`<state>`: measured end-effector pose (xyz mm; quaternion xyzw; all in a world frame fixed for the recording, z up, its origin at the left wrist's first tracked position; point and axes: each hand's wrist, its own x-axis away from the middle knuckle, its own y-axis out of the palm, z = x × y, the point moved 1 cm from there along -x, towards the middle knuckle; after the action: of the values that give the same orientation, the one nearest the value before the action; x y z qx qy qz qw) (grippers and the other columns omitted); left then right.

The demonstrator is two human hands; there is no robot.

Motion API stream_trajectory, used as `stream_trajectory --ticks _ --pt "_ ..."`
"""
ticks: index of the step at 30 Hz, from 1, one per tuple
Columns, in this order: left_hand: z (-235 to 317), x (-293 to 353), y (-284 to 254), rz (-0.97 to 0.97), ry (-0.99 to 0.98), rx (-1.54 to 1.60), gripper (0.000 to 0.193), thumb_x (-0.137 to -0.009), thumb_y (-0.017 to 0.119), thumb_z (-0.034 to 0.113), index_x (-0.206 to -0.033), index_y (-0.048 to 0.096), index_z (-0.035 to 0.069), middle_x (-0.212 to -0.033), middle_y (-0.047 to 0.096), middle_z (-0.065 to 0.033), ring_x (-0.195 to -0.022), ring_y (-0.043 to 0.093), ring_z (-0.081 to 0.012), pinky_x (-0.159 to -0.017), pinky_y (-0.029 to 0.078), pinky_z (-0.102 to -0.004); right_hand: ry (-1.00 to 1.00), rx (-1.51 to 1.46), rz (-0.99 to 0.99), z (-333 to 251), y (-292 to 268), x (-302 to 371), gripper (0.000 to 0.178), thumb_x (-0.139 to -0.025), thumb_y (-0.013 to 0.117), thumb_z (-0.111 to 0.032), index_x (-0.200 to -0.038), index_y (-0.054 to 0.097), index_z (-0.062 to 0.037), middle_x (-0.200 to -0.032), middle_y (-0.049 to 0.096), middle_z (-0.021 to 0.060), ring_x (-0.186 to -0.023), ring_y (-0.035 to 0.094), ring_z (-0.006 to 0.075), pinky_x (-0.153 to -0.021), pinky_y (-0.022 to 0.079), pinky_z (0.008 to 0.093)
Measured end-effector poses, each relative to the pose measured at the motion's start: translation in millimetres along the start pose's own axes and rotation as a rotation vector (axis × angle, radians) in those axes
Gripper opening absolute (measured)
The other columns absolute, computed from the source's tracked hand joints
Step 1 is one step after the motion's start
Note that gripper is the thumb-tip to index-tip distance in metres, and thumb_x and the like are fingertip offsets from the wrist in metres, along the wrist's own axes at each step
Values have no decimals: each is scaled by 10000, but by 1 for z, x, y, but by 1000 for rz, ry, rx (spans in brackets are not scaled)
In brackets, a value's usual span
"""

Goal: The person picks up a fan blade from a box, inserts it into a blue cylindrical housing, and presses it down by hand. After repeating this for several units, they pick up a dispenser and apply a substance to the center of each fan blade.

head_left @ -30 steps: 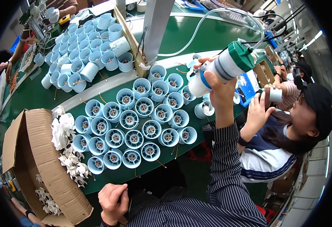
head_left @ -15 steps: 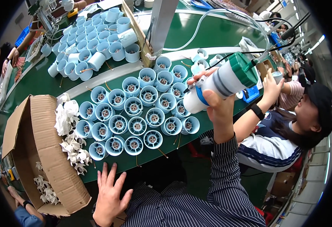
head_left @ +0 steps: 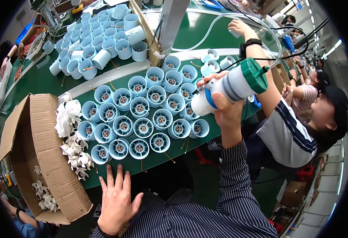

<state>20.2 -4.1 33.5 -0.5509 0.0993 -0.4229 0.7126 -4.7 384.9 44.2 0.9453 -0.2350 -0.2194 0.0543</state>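
Observation:
My right hand [head_left: 226, 110] is wrapped around a white cylindrical dispensing bottle [head_left: 231, 89] with a green cap and a clear hose. It is held tilted above the right end of a group of light blue round housings [head_left: 143, 127]. These stand open side up, each with a small metal part in the middle of its ribs. Thin wires stick out from some of them. My left hand [head_left: 117, 200] holds nothing, its fingers spread and its fingertips at the near table edge, just below the front housings. The bottle's tip is hard to make out.
A cardboard box [head_left: 59, 158] with white fan-like parts inside stands at the left, beside a pile of white impellers [head_left: 73, 133]. More blue housings [head_left: 98, 37] crowd behind a metal rail. A post [head_left: 173, 23] rises at the back. A co-worker's arm [head_left: 261, 67] reaches over the table at right.
The co-worker's arm has stretched out toward the far side of the table. My left hand has shifted slightly, its fingers closer together. My right hand keeps the bottle in nearly the same place.

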Motion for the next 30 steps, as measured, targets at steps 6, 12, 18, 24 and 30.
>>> stream_trajectory --ticks 6,12,18,24,30 --pt "1 1 0 0 5 -41 785 -909 800 367 -1490 572 -108 -1649 447 -353 -1568 323 -615 -1226 322 -755 -6 -4 12 1 -1 -1 523 -870 871 -206 -1263 569 -38 -1163 696 168 -1088 719 331 -1019 570 521" --pt "-17 3 5 51 64 173 801 -869 836 274 -1525 546 -83 -1690 411 -328 -1597 351 -521 -1288 330 -627 9 7 5 0 -2 -1 529 -869 871 -207 -1267 564 -41 -1173 690 165 -1096 715 328 -1023 567 522" --pt "-14 -7 5 -13 177 192 836 -863 833 256 -1575 516 -47 -1721 402 -274 -1622 339 -468 -1321 285 -603 3 17 -17 0 -3 0 530 -879 856 -199 -1287 553 -48 -1183 679 166 -1121 704 329 -1039 560 517" --pt "-17 -9 2 -46 178 264 857 -869 828 261 -1605 494 -24 -1740 392 -241 -1635 309 -475 -1340 238 -600 -27 3 -40 -15 -10 5 532 -895 838 -214 -1308 542 -56 -1208 663 177 -1157 681 333 -1063 542 513" --pt "-19 -8 3 -47 180 271 855 -876 825 266 -1610 492 -19 -1747 379 -242 -1644 291 -473 -1343 227 -601 -68 -50 -63 -33 -10 27 538 -894 858 -117 -1317 536 -29 -1198 671 191 -1105 720 340 -1015 592 519"
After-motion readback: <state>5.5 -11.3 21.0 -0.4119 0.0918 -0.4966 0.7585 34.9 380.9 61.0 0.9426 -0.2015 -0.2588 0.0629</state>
